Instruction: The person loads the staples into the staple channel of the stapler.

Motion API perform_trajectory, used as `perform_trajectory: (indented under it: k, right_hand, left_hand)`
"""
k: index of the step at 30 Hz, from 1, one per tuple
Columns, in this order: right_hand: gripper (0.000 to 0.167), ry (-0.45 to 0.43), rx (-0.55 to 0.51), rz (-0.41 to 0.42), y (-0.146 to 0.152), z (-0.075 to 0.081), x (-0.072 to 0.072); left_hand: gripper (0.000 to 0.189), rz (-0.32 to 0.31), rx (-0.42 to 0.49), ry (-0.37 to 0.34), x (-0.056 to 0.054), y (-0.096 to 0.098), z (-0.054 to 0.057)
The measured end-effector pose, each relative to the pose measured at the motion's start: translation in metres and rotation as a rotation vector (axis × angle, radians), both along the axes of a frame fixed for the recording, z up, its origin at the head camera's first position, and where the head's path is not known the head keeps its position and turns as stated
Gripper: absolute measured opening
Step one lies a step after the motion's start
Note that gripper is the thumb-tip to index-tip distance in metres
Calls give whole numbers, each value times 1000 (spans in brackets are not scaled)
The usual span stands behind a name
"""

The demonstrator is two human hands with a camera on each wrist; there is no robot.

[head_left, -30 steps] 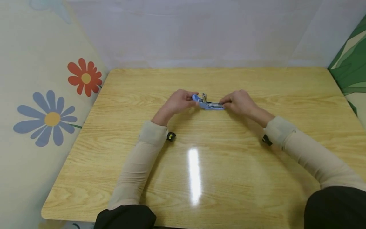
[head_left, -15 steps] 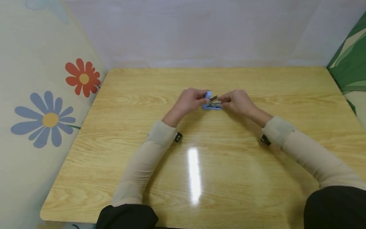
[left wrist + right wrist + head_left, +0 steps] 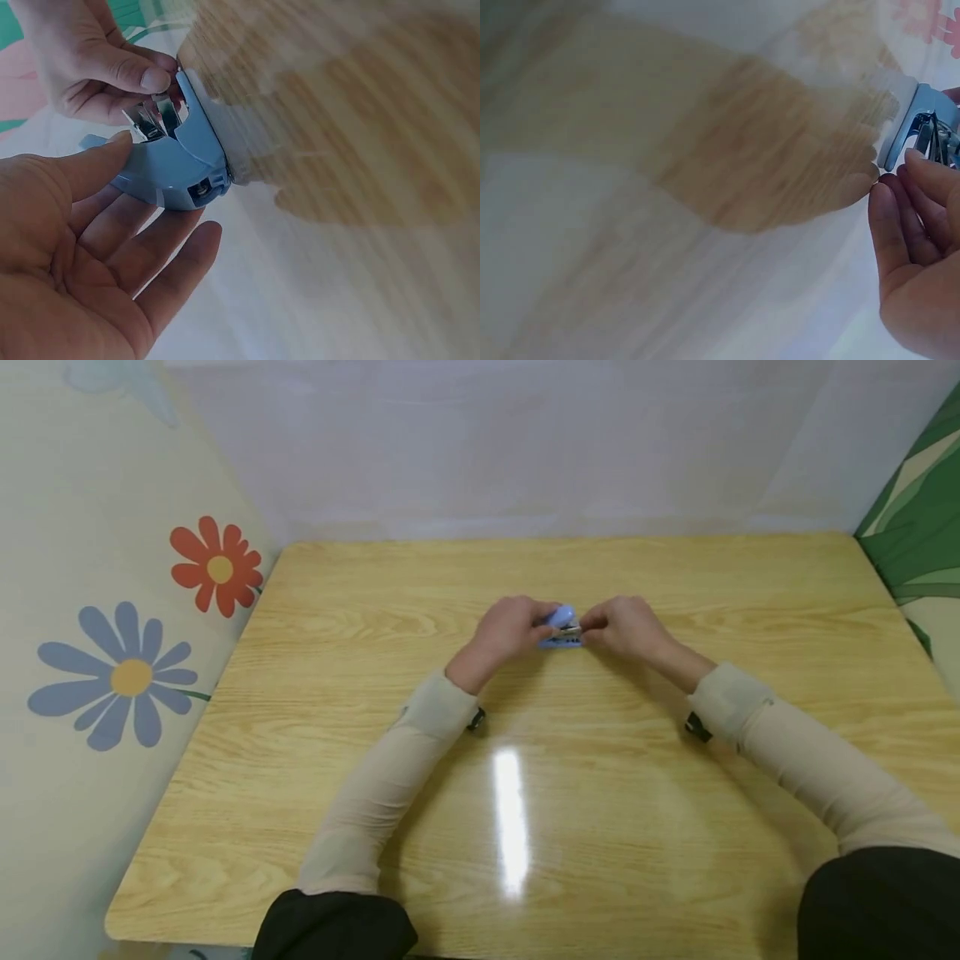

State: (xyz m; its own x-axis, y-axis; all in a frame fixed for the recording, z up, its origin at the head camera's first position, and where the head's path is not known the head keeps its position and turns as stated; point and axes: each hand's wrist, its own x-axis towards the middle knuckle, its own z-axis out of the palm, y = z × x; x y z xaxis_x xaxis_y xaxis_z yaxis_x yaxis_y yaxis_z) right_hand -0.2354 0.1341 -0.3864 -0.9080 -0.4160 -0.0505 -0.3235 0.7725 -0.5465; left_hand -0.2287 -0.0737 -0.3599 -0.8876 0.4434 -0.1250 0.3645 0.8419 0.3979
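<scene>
A small blue stapler (image 3: 561, 615) sits on the table between both hands, its cover raised over the metal magazine. In the left wrist view the blue body (image 3: 161, 169) and the metal parts (image 3: 163, 114) inside show more closely. My left hand (image 3: 507, 627) pinches the raised cover, thumb on one face and fingers behind it. At the base's front end my right hand (image 3: 626, 625) holds on, with its thumb by the metal part. In the right wrist view the right hand (image 3: 922, 247) is near the stapler's end (image 3: 922, 112).
The wooden table (image 3: 600, 777) spreads around the hands, with a bright light reflection (image 3: 510, 822) toward the front. A pale wall (image 3: 525, 452) stands behind the table's back edge. A flower-printed panel (image 3: 90, 568) borders the left side.
My left hand has moved right and swung the stapler's cover from leaning back to over the base. The right hand has stayed nearly in place at the front end.
</scene>
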Motion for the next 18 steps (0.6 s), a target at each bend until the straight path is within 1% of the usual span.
perform_trajectory:
  k: [6, 14, 18]
  right_hand:
    - [18, 29, 19, 22, -2, 0, -2]
    - [18, 52, 32, 4, -3, 0, -2]
    - [19, 54, 32, 12, -4, 0, -1]
  left_hand:
    - [46, -33, -123, 7, -1, 8, 2]
    - [42, -49, -191, 38, -1, 16, 4]
    - [31, -73, -227, 58, 1, 20, 3]
